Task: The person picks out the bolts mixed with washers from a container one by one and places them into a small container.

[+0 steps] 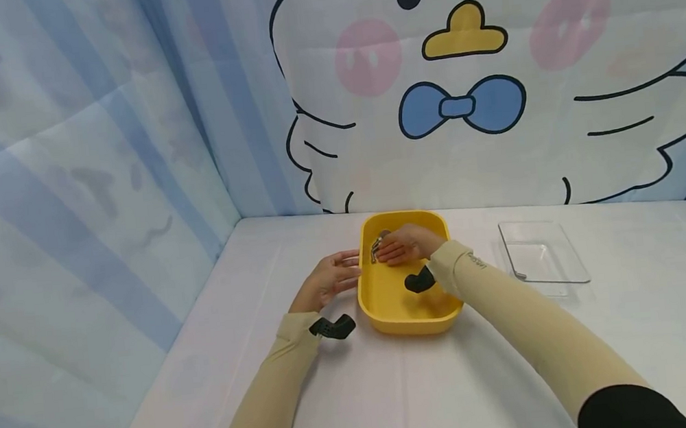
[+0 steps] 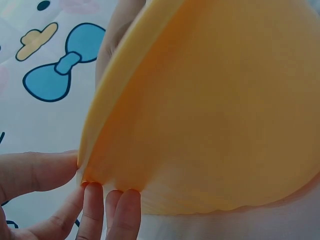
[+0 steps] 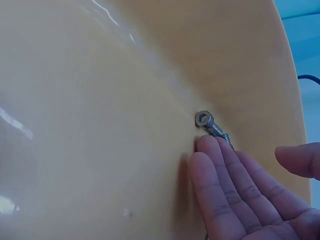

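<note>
A yellow tray [image 1: 412, 326] stands on the table in front of me. My left hand [image 1: 332, 278] touches the left side of the tray with its fingers extended. In the left wrist view its thumb meets the rim [image 2: 107, 95], and the fingertips [image 2: 127, 200] rest against the outer wall. Inside the tray, my right hand [image 1: 404, 244] reaches to the far left corner with straight fingers. Shiny metal socket-head screws [image 1: 375, 247] lie there beside its fingertips. The right wrist view shows one hex-socket screw head [image 3: 204, 119] just past the fingers, its thumb held apart.
Right of the tray sits a clear plastic box [image 1: 545, 249] on the white table [image 1: 348, 393]. A curtain with a cartoon bird [image 1: 468, 160] hangs behind the table, and a blue-striped curtain [image 1: 69, 199] hangs along the left. Black wrist mounts [image 1: 333, 327] stick out from both sleeves.
</note>
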{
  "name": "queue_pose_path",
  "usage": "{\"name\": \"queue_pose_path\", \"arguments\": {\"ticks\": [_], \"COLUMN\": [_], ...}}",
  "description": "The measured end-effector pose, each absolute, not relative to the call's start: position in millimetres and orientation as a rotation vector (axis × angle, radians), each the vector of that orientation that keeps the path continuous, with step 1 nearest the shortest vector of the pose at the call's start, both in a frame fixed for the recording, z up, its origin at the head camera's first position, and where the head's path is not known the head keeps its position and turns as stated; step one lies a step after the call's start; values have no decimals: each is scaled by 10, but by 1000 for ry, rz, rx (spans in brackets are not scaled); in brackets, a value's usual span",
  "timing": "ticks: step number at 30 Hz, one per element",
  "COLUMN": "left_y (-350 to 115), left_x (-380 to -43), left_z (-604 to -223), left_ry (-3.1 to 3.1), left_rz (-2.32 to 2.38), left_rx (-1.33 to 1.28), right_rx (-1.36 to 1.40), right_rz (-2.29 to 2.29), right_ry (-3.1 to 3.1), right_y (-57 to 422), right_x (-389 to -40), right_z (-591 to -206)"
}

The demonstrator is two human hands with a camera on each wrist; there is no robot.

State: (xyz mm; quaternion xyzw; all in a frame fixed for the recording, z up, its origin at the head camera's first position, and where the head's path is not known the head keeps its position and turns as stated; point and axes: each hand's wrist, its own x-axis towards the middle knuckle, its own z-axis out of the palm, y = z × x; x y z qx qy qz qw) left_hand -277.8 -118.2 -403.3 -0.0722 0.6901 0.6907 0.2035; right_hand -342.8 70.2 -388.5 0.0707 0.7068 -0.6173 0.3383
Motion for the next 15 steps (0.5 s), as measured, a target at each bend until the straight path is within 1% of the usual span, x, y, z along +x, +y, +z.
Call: {"name": "queue_pose_path", "arguments": {"ticks": [7,15], "left_y": [-1174,-1181], "left_x": [-2801,-2793], "left_z": [-4028,-4038], "left_ry": [1913,1924], "left_rz": [1928,1922], "left_rx": [-229,-205], "right_rx": [199,247], "right_rz": [-1639,-1713], "right_ry": [1776,1724], "right_y": [655,607], "right_x": [-3420,-3423], "right_z": [-3893,-3954]}}
